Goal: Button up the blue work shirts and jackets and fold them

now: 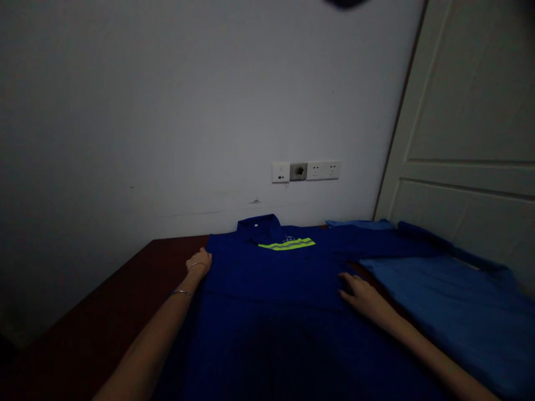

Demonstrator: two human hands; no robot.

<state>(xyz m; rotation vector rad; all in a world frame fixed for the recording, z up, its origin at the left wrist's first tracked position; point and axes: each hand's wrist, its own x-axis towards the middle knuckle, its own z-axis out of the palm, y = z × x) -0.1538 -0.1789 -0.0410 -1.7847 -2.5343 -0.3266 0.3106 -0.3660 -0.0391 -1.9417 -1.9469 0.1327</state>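
Note:
A dark blue work shirt (267,278) lies spread front up, its collar (259,227) toward the wall and a yellow-green reflective strip (287,244) across one side of the chest. At the shirt's left edge, below the shoulder, my left hand (199,262) is closed on the cloth; its fingertips are partly hidden. My right hand (359,292) rests at the opposite side edge under the sleeve, thumb and fingers apart. One long sleeve (388,242) stretches out to the right. The sleeve on the left cannot be made out.
A lighter blue piece of cloth (451,317) lies on the right, partly under the sleeve. The dark red tabletop (137,284) shows on the left. Behind stands a white wall (188,122) with sockets and a switch (298,171). A pale panelled door (468,111) borders the right.

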